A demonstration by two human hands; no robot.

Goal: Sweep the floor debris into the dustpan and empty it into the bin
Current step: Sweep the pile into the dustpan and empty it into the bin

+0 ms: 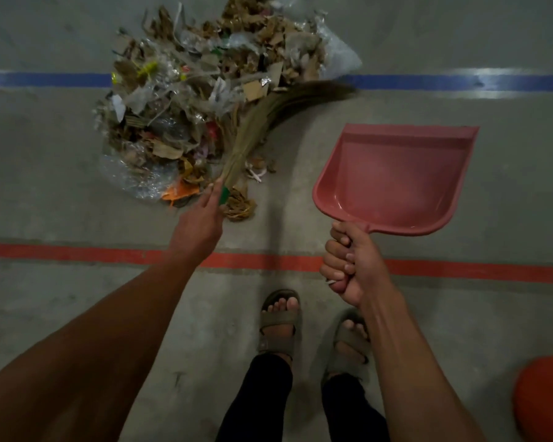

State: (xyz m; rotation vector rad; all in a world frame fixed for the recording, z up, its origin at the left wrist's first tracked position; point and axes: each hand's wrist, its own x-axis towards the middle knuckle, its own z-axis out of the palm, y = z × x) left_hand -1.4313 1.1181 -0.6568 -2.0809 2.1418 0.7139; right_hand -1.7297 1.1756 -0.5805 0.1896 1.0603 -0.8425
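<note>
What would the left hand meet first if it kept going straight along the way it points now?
Probably the debris pile. The left hand grips the broom and points up and slightly right, where loose scraps lie just past its fingers; height above the floor is unclear.

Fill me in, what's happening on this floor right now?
A person is sweeping up. The left hand grips a grass broom, its bristles lying against a debris pile of cardboard scraps and plastic wrap across the blue floor line. The right hand holds an empty pink dustpan right of the pile. Nothing is in the pan yet.
</note>
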